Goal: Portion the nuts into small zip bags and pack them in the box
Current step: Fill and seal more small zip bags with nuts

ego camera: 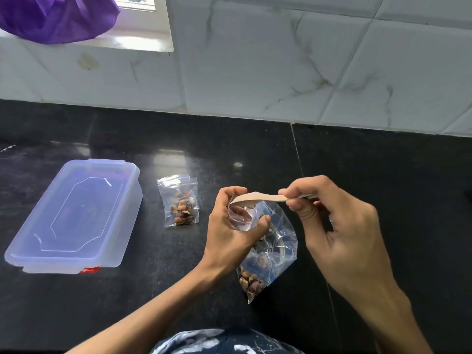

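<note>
My left hand [229, 226] holds a small clear zip bag [241, 215] with its mouth held open between fingers and thumb. My right hand [332, 221] pinches the handle of a wooden spoon [258, 197], whose bowl sits at the small bag's mouth. Below both hands a larger clear bag of nuts [268, 256] lies on the black counter [383, 187]. A filled small zip bag of nuts [180, 203] lies flat to the left. Further left stands the translucent plastic box [74, 218] with its lid on.
A white marbled tile wall [281, 60] rises behind the counter. A purple cloth [56, 16] hangs at the top left by a window ledge. Patterned dark clothing [224, 341] shows at the bottom edge.
</note>
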`<state>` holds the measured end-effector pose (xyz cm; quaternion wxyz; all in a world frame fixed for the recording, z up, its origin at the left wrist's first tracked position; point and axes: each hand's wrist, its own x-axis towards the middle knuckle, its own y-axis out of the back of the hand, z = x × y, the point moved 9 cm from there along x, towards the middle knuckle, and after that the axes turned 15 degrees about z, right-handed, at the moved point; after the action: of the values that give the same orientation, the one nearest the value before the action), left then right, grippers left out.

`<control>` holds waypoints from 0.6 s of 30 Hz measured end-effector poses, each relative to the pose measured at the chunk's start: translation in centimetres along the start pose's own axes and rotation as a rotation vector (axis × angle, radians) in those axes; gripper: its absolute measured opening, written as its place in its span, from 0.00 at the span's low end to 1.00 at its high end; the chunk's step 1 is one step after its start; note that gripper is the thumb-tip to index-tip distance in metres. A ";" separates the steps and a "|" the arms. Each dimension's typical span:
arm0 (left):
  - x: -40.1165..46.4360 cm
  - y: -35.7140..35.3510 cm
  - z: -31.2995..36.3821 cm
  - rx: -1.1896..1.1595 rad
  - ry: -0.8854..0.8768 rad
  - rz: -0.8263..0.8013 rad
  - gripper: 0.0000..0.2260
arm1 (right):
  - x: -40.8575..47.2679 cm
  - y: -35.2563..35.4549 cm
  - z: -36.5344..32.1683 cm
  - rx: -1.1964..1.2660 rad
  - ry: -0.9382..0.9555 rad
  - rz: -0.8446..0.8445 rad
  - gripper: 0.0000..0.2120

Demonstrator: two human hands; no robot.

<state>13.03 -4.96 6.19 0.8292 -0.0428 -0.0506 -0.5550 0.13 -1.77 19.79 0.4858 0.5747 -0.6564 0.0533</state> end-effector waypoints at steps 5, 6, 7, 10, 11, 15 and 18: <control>1.6 0.7 0.8 0.030 -0.011 0.031 0.24 | 0.9 2.6 1.7 0.022 -0.140 0.235 0.02; 2.1 0.8 0.9 0.027 0.002 0.035 0.24 | 1.0 3.2 2.3 0.044 -0.191 0.279 0.02; 2.6 1.1 0.8 0.022 0.020 0.044 0.24 | 1.0 3.6 3.0 0.064 -0.244 0.310 0.02; 4.2 1.8 0.4 0.011 0.079 0.070 0.23 | 0.6 4.0 5.6 0.104 -0.390 0.324 0.03; 4.6 2.0 0.2 0.007 0.095 0.077 0.23 | 0.2 3.8 6.5 0.096 -0.434 0.296 0.04; 5.5 3.0 -0.1 0.008 0.121 0.123 0.23 | -3.0 1.0 11.4 -0.037 -0.660 0.061 0.05; 5.4 3.3 -0.3 0.041 0.137 0.151 0.25 | -5.7 -2.4 13.4 -0.145 -0.753 -0.190 0.04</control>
<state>18.09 -8.67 6.51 0.8708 0.0087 -0.0016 -0.4915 -6.40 -6.97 7.62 0.2530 0.5763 -0.7348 -0.2530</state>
